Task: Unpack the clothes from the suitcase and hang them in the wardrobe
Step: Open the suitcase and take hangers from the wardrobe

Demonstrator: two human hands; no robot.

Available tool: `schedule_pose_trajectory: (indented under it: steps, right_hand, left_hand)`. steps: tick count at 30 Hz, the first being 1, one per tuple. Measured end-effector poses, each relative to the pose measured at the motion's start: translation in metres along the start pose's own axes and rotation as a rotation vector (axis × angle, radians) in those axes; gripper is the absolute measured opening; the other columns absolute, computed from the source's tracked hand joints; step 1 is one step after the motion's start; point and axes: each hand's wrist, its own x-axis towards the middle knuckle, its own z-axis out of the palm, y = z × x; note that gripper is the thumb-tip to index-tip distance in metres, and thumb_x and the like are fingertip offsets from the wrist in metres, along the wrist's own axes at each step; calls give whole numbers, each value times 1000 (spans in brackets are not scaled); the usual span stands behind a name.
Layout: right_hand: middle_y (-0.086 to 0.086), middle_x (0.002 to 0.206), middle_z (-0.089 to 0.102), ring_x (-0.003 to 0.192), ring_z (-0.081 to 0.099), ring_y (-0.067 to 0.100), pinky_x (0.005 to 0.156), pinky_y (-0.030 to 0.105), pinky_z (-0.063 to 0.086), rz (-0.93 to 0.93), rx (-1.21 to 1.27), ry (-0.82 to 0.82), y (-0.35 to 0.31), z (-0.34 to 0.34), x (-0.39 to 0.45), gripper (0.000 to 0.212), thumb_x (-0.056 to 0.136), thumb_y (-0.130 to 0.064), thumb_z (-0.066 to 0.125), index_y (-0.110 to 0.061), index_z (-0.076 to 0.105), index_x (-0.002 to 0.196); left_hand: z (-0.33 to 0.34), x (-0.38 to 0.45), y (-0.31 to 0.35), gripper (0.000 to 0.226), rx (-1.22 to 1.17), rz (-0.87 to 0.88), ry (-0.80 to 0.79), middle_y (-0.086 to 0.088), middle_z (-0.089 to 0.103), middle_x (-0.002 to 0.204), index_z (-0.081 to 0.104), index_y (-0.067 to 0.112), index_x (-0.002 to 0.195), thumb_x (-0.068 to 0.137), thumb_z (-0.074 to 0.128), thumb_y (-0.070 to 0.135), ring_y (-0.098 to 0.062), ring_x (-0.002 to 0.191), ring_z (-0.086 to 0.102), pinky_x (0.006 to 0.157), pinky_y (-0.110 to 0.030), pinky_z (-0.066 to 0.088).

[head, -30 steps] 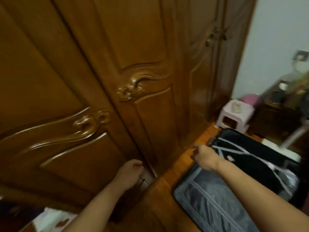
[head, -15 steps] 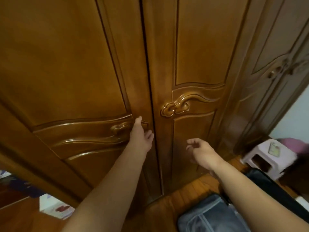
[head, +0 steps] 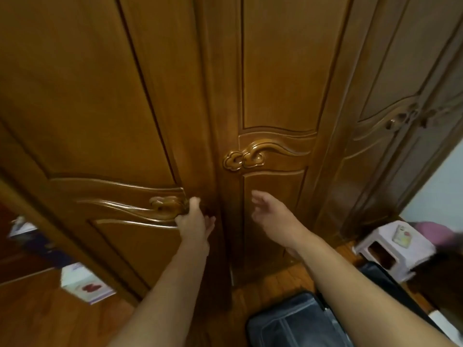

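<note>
— At the wardrobe [head: 275,71], what's the status?

— Left hand [head: 194,222] is now up at the carved handle [head: 167,206] of the left door [head: 100,96], fingers hooked round the handle's inner end, thumb up. A second ago it was low by the door's foot, so it has climbed to the grip. That door already looks swung a bit out from the right door [head: 275,196].

— Right hand?

— Right hand [head: 270,214] is loose, fingers spread and relaxed, holding nothing, hovering just in front of the right door below its own carved handle [head: 250,154]. A second ago it was down over the suitcase; it has come away empty.

— So clothes?

— None visible, none in either hand. Suitcase [head: 295,321] lies on the wood floor [head: 50,309] just below the right door, between the arms, mostly cut off by the frame edge. My read: opening the wardrobe first, unpacking not yet begun.

— Anything around?

— Right of the wardrobe, a pale plastic stool [head: 393,249] with a small card-like thing on top. Left of it, past the open door's edge, a white box [head: 85,284] on the floor.

— Obstructions?

— Suitcase sits close to the doors; the right door might catch on it when swung. Cannot tell the clearance.
</note>
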Motion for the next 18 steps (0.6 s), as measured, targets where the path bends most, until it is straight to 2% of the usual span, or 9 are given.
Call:
schedule_pose_trajectory:
  steps: [1, 3, 5, 7, 9, 12, 14, 16, 18]
  right_hand:
    - [-16, 151, 40, 140, 37, 9, 108, 25, 35, -77, 5, -62, -15, 9, -6, 67, 97, 2, 50, -34, 34, 151]
    - [-24, 143, 47, 134, 42, 0, 103, 14, 36, -192, 20, -217, -39, 33, -21, 73, 91, 11, 49, -36, 40, 146]
    - [-9, 141, 53, 129, 49, 6, 96, 13, 45, -270, 24, -378, -49, 67, -43, 80, 83, 22, 44, -26, 43, 147]
    - [-2, 125, 62, 114, 60, 3, 85, 11, 49, -295, 83, -500, -45, 105, -73, 80, 77, 33, 35, -19, 48, 136]
    - [-5, 120, 63, 106, 64, -5, 86, 12, 49, -309, 133, -615, -35, 139, -104, 82, 71, 34, 31, -19, 49, 131]
    - [-1, 152, 45, 139, 43, 7, 112, 29, 41, -323, 59, -731, -26, 186, -127, 90, 78, 32, 31, -20, 40, 150]
    - [-4, 159, 34, 145, 32, 9, 116, 31, 34, -336, -36, -800, -34, 216, -143, 83, 89, 27, 32, -24, 35, 154]
    - [1, 158, 37, 142, 36, 10, 101, 22, 42, -348, -114, -894, -46, 240, -160, 79, 91, 24, 31, -23, 35, 154]
    - [-1, 157, 35, 141, 39, 12, 71, 13, 48, -358, -182, -917, -57, 253, -166, 86, 89, 26, 30, -30, 35, 154]
  left_hand:
    - [-21, -15, -5, 56, 65, -6, -48, -9, 69, 103, 53, 18, 130, 85, 68, 49, -27, 91, 73, 86, -44, 61]
    - [-66, -48, -8, 54, 208, -33, -114, -11, 66, 96, 59, 16, 123, 86, 66, 54, -27, 89, 71, 88, -45, 60]
    - [-113, -87, -2, 50, 335, -78, -136, -13, 66, 96, 61, 17, 119, 88, 65, 55, -28, 88, 69, 87, -42, 60]
    - [-160, -121, 11, 48, 490, -64, -107, -7, 69, 101, 66, 21, 116, 86, 67, 58, -24, 91, 68, 85, -38, 58]
    - [-203, -154, 29, 42, 594, 119, 11, -5, 71, 115, 67, 24, 119, 86, 71, 50, -17, 94, 67, 84, -33, 56]
    - [-237, -216, 58, 33, 466, 521, 40, 7, 70, 121, 60, 33, 131, 100, 57, 21, -9, 105, 66, 93, -30, 51]
    - [-250, -252, 71, 28, 434, 644, 60, 22, 70, 111, 58, 38, 125, 100, 55, 24, 0, 106, 64, 93, -26, 47]
    - [-268, -263, 77, 26, 539, 744, 232, 22, 66, 113, 55, 33, 126, 100, 58, 36, -2, 106, 63, 90, -24, 47]
    - [-298, -260, 86, 35, 618, 777, 481, 14, 63, 120, 55, 27, 133, 100, 58, 36, -15, 115, 62, 96, -35, 52]
